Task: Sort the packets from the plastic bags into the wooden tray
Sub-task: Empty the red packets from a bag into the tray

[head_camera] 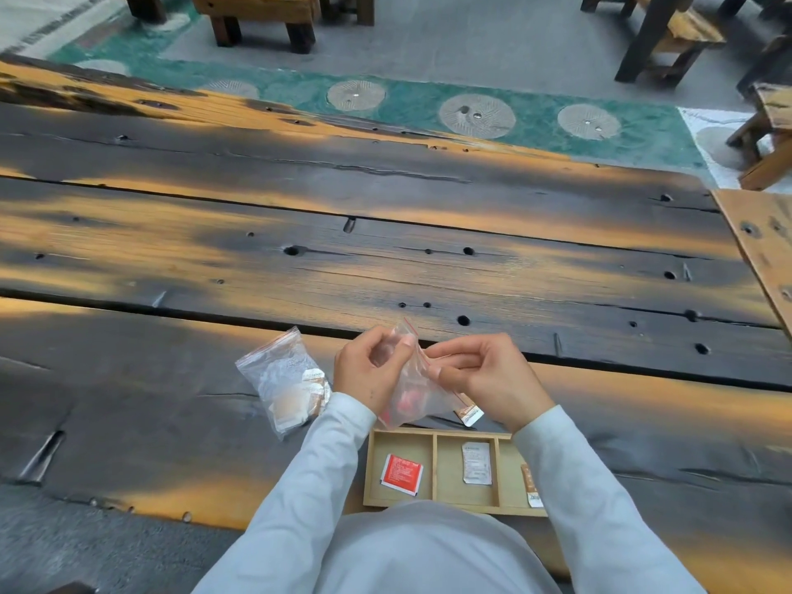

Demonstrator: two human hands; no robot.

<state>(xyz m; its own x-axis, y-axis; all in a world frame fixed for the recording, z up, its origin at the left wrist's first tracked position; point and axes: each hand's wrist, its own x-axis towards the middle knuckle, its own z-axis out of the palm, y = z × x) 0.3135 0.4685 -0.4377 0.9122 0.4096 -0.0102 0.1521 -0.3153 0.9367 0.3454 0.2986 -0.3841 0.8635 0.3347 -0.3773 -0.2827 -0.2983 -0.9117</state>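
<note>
My left hand and my right hand both pinch the red-striped top of a clear plastic bag that hangs between them with red packets inside. Just below it the wooden tray has three compartments: a red packet in the left one, a white packet in the middle one, and a brown-and-white packet in the right one, partly hidden by my right sleeve. A second clear bag with white and brown packets lies on the table to the left. Another brown-and-white packet pokes out under my right hand.
The dark, scorched wooden table with holes and cracks stretches far ahead. A lighter wooden board lies at the right edge. Wooden benches and stools stand on the floor beyond the table.
</note>
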